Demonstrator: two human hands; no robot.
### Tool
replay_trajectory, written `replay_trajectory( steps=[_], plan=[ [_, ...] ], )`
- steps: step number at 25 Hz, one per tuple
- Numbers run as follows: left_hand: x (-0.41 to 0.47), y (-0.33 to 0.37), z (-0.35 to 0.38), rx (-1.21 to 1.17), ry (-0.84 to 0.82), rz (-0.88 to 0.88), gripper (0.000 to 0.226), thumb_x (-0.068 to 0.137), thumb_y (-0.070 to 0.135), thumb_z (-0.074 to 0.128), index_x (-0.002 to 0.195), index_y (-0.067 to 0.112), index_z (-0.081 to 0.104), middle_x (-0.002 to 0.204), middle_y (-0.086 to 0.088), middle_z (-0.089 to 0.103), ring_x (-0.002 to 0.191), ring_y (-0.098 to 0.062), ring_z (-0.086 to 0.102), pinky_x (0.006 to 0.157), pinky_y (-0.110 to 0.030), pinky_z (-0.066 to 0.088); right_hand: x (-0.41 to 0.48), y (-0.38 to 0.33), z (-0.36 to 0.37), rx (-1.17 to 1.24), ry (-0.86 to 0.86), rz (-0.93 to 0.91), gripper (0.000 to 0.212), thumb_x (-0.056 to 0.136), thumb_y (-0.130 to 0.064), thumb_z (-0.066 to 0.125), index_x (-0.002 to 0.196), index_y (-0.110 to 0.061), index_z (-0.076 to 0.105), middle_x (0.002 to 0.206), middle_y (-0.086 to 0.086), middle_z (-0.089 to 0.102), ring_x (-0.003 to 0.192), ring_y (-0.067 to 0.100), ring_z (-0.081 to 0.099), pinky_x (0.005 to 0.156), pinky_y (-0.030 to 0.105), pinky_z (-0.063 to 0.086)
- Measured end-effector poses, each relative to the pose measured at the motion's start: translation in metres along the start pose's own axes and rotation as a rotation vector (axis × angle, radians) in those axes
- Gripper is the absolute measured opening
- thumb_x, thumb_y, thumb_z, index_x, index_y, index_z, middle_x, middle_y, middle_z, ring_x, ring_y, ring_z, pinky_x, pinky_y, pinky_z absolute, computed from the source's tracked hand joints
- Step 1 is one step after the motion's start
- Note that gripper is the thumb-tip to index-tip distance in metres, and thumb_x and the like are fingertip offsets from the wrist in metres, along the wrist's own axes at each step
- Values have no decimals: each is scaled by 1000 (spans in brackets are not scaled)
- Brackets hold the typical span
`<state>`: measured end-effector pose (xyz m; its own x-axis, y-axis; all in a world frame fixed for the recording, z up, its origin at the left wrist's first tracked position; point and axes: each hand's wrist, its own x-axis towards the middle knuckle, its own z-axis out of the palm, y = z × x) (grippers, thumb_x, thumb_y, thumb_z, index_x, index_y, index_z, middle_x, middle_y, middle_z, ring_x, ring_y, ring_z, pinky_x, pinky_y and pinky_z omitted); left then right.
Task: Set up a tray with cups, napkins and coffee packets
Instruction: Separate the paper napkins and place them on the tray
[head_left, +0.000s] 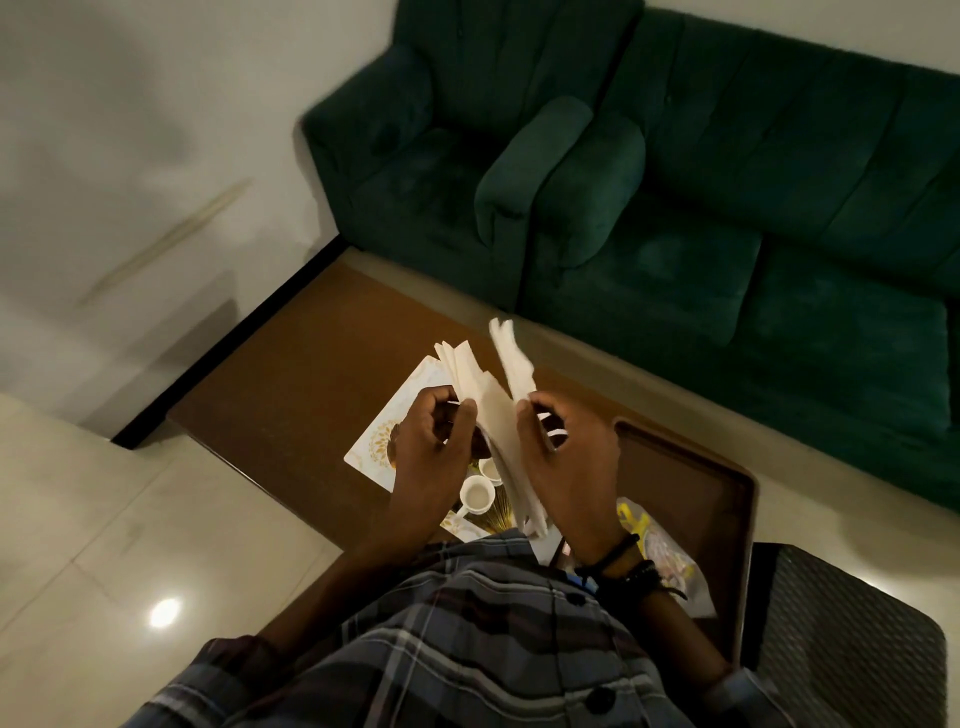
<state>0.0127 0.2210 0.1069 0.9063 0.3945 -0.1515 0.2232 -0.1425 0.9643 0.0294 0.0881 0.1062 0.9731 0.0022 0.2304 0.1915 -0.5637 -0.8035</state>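
Cups (475, 496) stand on the patterned mat (387, 441), left of the brown tray (691, 467), which looks bare of them; napkins (493, 415) are above the mat, left hand (431, 447) fingers pinching the stack, right hand (563, 467) peeling some away; packets (657, 545) lie inside the tray.

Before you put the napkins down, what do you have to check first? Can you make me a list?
1. Napkins held: ok, left hand and right hand both grip the stack.
2. One napkin split off: cannot tell, the stack is fanned and blurred.
3. Tray has bare room: ok.
4. Cups on the tray: not ok, they stand on the mat.
5. Bag out of the way: not ok, it lies in the tray.
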Motion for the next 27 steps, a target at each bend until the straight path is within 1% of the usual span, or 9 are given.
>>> replay_trajectory(
  steps=[6, 10, 12, 15, 17, 19, 21, 23, 27],
  plan=[
    [2, 0, 2, -120, -14, -61, 25, 95, 20, 55, 113, 4, 56, 106, -23, 66, 102, -36, 66, 89, -55, 55, -6, -4, 6, -64, -146, -144, 18, 93, -24, 62, 102, -11, 70, 100, 5, 72, 81, 17, 67, 73, 36, 58],
    [0, 4, 1, -203, -23, -83, 16, 92, 31, 59, 97, 16, 60, 98, -15, 68, 95, -31, 67, 87, -57, 56, -5, -3, 9, -74, -235, -188, 23, 91, -21, 61, 108, -8, 69, 107, 8, 71, 89, 21, 67, 78, 37, 59],
    [3, 4, -1, -183, 16, -68, 16, 87, 34, 65, 89, 19, 61, 89, -12, 68, 87, -29, 67, 83, -58, 57, -5, -3, 8, 19, -277, -212, 25, 90, -20, 57, 107, -8, 70, 107, 2, 71, 92, 12, 66, 78, 29, 57],
    [7, 1, -5, -242, 35, -76, 14, 90, 24, 64, 95, 12, 61, 88, -9, 68, 85, -28, 66, 79, -56, 58, 1, 1, 4, 178, -158, -38, 19, 91, -18, 59, 106, -15, 71, 105, -12, 69, 95, -5, 62, 82, 18, 52],
    [9, -1, -6, -389, 28, -119, 20, 92, 20, 61, 107, 6, 58, 98, -8, 69, 96, -30, 66, 80, -47, 60, 5, 6, 1, 207, -77, 260, 28, 89, -26, 66, 116, -17, 63, 113, -9, 66, 103, 2, 60, 85, 24, 50],
    [12, 0, -5, -512, 17, -159, 21, 94, 18, 57, 111, 4, 54, 107, -9, 67, 106, -31, 64, 85, -43, 58, 4, 4, 0, 381, -234, 582, 46, 85, -40, 68, 123, -16, 58, 114, -5, 68, 99, 9, 65, 76, 23, 52],
    [14, 3, -5, -583, 16, -222, 17, 95, 18, 54, 109, 8, 53, 110, -8, 66, 109, -30, 63, 87, -42, 57, -2, 1, 0, 717, -450, 730, 41, 87, -42, 66, 118, -16, 65, 96, -6, 76, 80, 8, 72, 57, 20, 54],
    [15, 7, -5, -630, 22, -291, 26, 95, 25, 53, 115, 8, 53, 114, -9, 65, 111, -29, 62, 88, -40, 56, -5, -3, 0, 872, -497, 705, 34, 90, -35, 64, 117, -15, 67, 91, -3, 78, 73, 12, 74, 51, 20, 55],
    [20, 15, -3, -722, -80, -399, 55, 88, 52, 54, 130, 17, 55, 124, -9, 67, 115, -29, 63, 96, -45, 53, -3, -14, 10, 730, -338, 458, 35, 93, -33, 59, 127, -21, 59, 118, -6, 71, 106, 8, 67, 80, 20, 56]
  ],
)
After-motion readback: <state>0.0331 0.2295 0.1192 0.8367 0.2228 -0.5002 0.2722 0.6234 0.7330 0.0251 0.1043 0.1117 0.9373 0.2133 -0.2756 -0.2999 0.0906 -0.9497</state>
